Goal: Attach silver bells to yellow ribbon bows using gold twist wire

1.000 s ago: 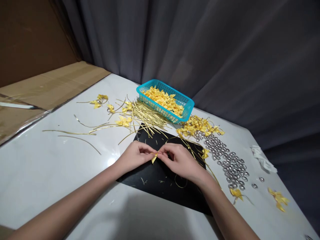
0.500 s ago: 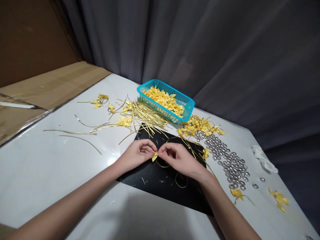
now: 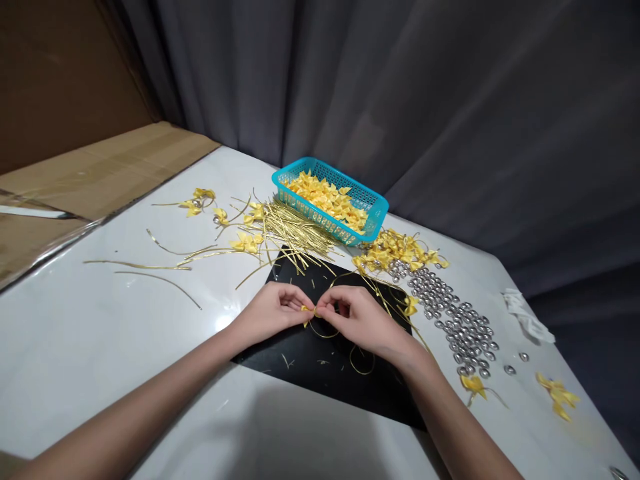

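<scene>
My left hand [image 3: 273, 311] and my right hand [image 3: 357, 319] meet over a black mat [image 3: 325, 360] in front of me. Between their pinched fingertips is a small yellow ribbon bow [image 3: 306, 312]. A thin gold wire [image 3: 325, 331] loops down from the bow onto the mat below my right hand. Both hands have their fingers curled and closed on the bow and wire.
A turquoise basket [image 3: 373, 213] of yellow bows stands behind the mat. A pile of gold wires [image 3: 293, 230] lies to its left, with scattered bows [image 3: 247, 241]. Finished bows [image 3: 400, 252] and several silver bells [image 3: 457, 323] lie at right. A cardboard sheet [image 3: 90, 177] borders the white table's left.
The bow has turned between my fingertips and shows less of itself. A loop of gold wire now hangs below it. My hands stayed in place.
</scene>
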### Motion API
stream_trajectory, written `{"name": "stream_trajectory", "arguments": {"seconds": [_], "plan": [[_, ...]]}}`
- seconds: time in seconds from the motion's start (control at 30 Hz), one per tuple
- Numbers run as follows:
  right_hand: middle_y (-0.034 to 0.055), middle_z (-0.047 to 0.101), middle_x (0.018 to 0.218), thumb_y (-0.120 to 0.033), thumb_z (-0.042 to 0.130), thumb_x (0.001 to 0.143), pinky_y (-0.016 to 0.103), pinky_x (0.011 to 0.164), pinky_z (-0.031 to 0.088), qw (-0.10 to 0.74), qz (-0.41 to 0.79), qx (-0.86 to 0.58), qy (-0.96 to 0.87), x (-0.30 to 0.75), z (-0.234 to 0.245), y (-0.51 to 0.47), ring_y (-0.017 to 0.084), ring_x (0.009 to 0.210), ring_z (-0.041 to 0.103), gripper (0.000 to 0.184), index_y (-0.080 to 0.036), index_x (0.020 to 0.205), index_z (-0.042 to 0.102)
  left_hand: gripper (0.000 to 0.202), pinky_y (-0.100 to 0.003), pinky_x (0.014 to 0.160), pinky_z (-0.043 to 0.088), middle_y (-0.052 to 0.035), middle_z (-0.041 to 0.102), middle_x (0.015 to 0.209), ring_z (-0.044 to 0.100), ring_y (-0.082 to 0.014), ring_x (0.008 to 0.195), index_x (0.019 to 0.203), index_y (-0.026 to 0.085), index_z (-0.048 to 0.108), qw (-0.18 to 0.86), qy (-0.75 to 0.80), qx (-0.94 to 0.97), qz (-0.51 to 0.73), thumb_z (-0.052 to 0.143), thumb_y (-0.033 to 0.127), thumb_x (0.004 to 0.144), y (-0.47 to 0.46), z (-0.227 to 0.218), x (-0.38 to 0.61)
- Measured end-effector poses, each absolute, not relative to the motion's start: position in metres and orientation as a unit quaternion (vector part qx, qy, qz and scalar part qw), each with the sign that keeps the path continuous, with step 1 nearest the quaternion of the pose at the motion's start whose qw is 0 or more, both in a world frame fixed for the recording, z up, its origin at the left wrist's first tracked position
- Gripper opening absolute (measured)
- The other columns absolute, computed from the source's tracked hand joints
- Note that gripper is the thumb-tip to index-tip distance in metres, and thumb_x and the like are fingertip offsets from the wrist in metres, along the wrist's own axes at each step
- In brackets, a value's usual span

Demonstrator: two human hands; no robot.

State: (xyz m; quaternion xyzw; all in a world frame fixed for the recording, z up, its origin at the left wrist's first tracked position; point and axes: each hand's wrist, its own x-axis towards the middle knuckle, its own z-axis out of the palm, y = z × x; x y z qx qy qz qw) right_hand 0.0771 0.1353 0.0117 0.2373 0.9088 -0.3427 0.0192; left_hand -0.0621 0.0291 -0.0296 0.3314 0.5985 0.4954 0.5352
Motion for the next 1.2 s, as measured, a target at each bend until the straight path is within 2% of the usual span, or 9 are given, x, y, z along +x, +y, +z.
{"name": "stream_trajectory", "arguments": {"seconds": [0.17, 0.37, 0.67, 1.2], "plan": [[-0.0003, 0.058, 0.065, -0.02, 0.054, 0.083, 0.019, 0.054, 0.03, 0.009, -0.318, 0.23, 0.92, 0.0759, 0.0141, 0.1297, 0.007, 0.056, 0.046, 0.015, -0.015, 0.075, 0.065, 0.01, -0.022, 0.061, 0.045, 0.0013, 0.061, 0.059, 0.056, -0.0096, 0.057, 0.067, 0.013, 0.064, 0.525, 0.607, 0.332, 0.496, 0.069, 0.019, 0.061, 0.0282, -0.0315, -0.0611], [0.0025, 0.062, 0.077, -0.016, 0.049, 0.086, 0.02, 0.06, 0.034, 0.003, -0.305, 0.194, 0.933, 0.0764, 0.015, 0.1295, 0.009, 0.067, 0.052, 0.016, -0.015, 0.08, 0.064, 0.012, -0.022, 0.057, 0.045, 0.0023, 0.06, 0.056, 0.056, -0.0093, 0.054, 0.063, 0.014, 0.06, 0.52, 0.609, 0.322, 0.505, 0.07, 0.019, 0.059, 0.0289, -0.0304, -0.0602], [0.002, 0.06, 0.074, -0.018, 0.053, 0.086, 0.02, 0.059, 0.034, 0.024, -0.289, 0.159, 0.944, 0.0788, 0.02, 0.1324, 0.009, 0.065, 0.052, 0.013, -0.015, 0.082, 0.066, 0.011, -0.019, 0.053, 0.042, 0.0045, 0.056, 0.051, 0.053, -0.0074, 0.051, 0.061, 0.014, 0.059, 0.539, 0.599, 0.317, 0.5, 0.068, 0.013, 0.055, 0.0278, -0.0269, -0.0606], [0.0034, 0.059, 0.074, -0.015, 0.052, 0.086, 0.019, 0.059, 0.034, 0.033, -0.28, 0.13, 0.951, 0.0813, 0.0214, 0.1332, 0.009, 0.064, 0.051, 0.014, -0.013, 0.081, 0.065, 0.013, -0.02, 0.056, 0.043, 0.001, 0.066, 0.055, 0.059, -0.009, 0.053, 0.063, 0.013, 0.065, 0.585, 0.58, 0.306, 0.477, 0.075, 0.017, 0.055, 0.0283, -0.0259, -0.0667]]}}
